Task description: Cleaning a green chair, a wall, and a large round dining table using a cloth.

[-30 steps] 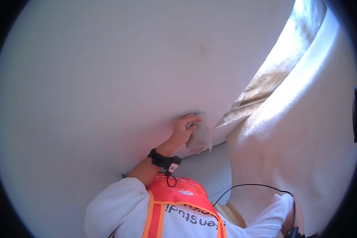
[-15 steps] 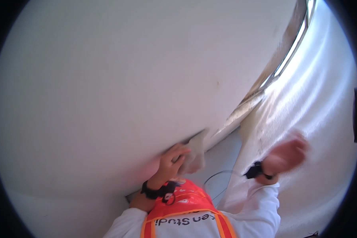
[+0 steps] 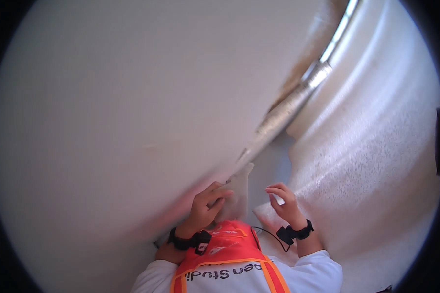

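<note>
Left hand (image 3: 205,205) is pinching pale cloth piece (image 3: 237,193) against white wall (image 3: 132,122); right hand (image 3: 283,202) is hovering just beside it, half-open, holding nothing.

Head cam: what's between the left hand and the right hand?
In the head view, a pale strip of cloth-like material stands between them: the left hand pinches its left edge, and the right hand hovers just off its right side, fingers curled, apart from it.

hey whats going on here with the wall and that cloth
A person in an orange vest is close up against a pale wall. Their left hand presses a whitish cloth against the wall's edge, just below a silvery strip that runs up the corner. Their right hand is raised beside the cloth, fingers curled, holding nothing that shows. A textured white surface stands to the right.
</note>
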`<state>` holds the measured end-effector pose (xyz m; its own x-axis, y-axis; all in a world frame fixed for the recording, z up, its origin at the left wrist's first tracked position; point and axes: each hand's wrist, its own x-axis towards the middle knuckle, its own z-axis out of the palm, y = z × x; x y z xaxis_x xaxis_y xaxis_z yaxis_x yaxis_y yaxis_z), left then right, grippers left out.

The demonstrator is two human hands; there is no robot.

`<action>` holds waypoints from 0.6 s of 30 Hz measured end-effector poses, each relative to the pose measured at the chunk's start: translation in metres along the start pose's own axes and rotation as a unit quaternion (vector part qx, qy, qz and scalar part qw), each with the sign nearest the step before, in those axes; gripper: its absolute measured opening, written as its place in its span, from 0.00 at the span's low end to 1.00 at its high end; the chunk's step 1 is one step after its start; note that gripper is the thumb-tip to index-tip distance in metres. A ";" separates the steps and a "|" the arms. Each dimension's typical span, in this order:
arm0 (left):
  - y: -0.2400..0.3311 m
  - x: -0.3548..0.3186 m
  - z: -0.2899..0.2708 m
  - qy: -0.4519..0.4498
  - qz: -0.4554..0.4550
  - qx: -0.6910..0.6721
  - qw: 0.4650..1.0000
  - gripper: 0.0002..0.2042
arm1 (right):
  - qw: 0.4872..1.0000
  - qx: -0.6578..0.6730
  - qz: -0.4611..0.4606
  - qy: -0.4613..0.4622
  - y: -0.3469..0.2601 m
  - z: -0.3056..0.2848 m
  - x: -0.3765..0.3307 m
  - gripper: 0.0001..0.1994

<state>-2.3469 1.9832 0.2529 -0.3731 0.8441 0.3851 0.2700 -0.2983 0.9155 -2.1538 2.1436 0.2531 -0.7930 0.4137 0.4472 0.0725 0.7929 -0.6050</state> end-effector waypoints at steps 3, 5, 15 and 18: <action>-0.031 0.046 0.053 -0.059 0.002 -0.046 0.997 0.12 | 0.994 -0.041 0.049 0.090 0.025 -0.039 -0.037 0.12; -0.056 0.078 0.102 -0.122 -0.011 -0.074 0.990 0.12 | 0.979 -0.106 0.118 0.131 0.040 -0.066 -0.071 0.12; -0.201 0.249 0.315 -0.337 0.006 -0.224 0.915 0.15 | 0.810 -0.324 0.419 0.252 0.121 -0.089 -0.161 0.07; -0.240 0.247 0.341 -0.405 0.010 -0.194 0.893 0.15 | 0.727 -0.396 0.447 0.337 0.141 -0.047 -0.191 0.05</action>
<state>-2.2007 2.4153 0.0890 0.4361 0.8352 0.3351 -0.1170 -0.3166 0.9413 -1.9635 2.1974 0.1137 0.2440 0.8360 0.4915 0.9150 -0.0306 -0.4023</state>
